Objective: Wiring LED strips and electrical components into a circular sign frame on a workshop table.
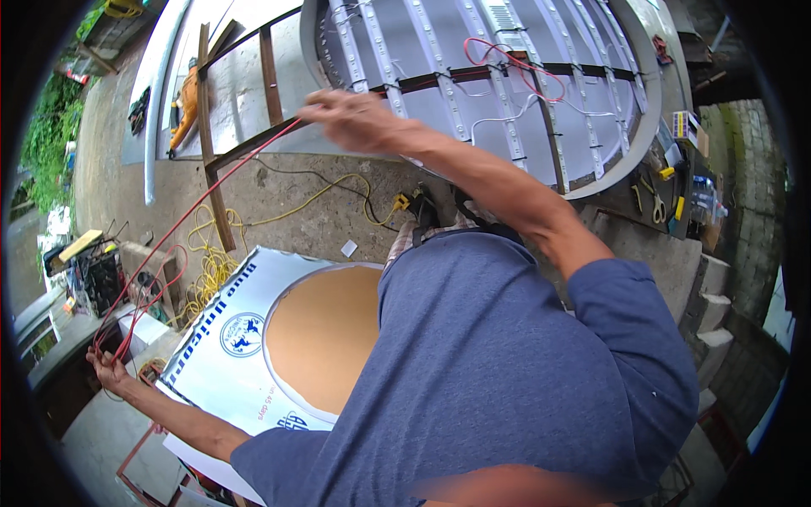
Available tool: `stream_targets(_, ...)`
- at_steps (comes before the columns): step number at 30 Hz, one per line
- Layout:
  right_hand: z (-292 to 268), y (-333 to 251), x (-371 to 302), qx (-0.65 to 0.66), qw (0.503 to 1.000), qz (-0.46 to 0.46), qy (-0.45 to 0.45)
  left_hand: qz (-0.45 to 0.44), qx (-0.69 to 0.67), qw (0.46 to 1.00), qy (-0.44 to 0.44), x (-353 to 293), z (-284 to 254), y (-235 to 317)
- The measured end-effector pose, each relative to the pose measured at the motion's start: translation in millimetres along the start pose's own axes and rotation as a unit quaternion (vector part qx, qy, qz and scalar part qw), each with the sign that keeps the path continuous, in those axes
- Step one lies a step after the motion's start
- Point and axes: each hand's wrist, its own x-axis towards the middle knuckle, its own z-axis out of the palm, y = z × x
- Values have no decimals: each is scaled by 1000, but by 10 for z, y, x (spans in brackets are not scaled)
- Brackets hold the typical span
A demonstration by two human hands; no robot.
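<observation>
My left hand [110,369], stretched out to the far left, is closed around a gathered bundle of red wire [152,297]. From there a single strand runs taut up and to the right. My right hand [351,121] pinches that strand near the rusty metal frame [269,76], its fingers slightly blurred. Past my right forearm stands a large rounded sign box [638,160] with rows of LED strips [427,38] inside. A dark crossbar spans the strips, and a loop of red wire lies over them.
An orange power tool [187,106] lies by the frame. A yellow extension cord [207,275] coils on the concrete floor. Beside me lies a printed white sheet [224,363] with a round cutout. Scissors [658,208] and other tools sit at the right. A black toolbox [91,279] stands left.
</observation>
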Motion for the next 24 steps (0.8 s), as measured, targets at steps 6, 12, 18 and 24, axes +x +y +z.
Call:
stream_targets(6,636,-114,437,-20,982,-9,-186,0,-17,997,-71,-339,-89,442)
stream_targets(12,539,-475,765,96,994,-31,-40,216,356,833,-365,-942,168,-229)
stream_targets(18,398,-707,1054,128,991,-27,32,-95,191,927,-308,-2662,2615,-1911)
stream_targets(24,235,-888,869,126,989,-73,34,-93,-42,907,-408,-3434,3599,-2842)
